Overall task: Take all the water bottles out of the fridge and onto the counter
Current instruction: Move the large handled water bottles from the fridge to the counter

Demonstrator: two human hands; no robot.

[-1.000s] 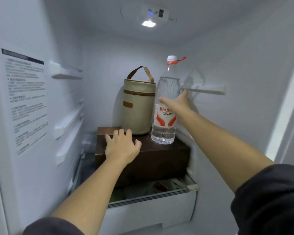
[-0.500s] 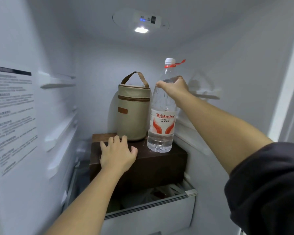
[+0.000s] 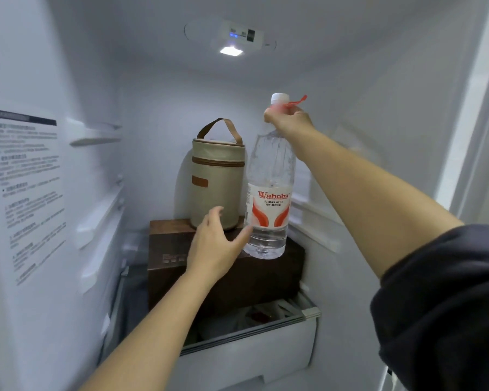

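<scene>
Inside the fridge a tall clear water bottle (image 3: 270, 193) with a white cap and a red-and-white label hangs slightly above a dark brown box (image 3: 266, 275). My right hand (image 3: 290, 119) grips the bottle at its neck, just under the cap. Below it my left hand (image 3: 218, 244) is open in the air, its thumb near the bottle's lower left side; I cannot tell whether they touch.
A beige cylindrical bag (image 3: 216, 182) with a brown handle stands on the box just left of the bottle. Beneath the box is an open white drawer (image 3: 246, 359) holding several items. Shelf rails line both fridge walls; a lamp (image 3: 231, 50) glows overhead.
My right hand slid up from the bottle's shoulder to its neck and lifted the bottle off the box. My left hand left the box top and rose toward the bottle's base.
</scene>
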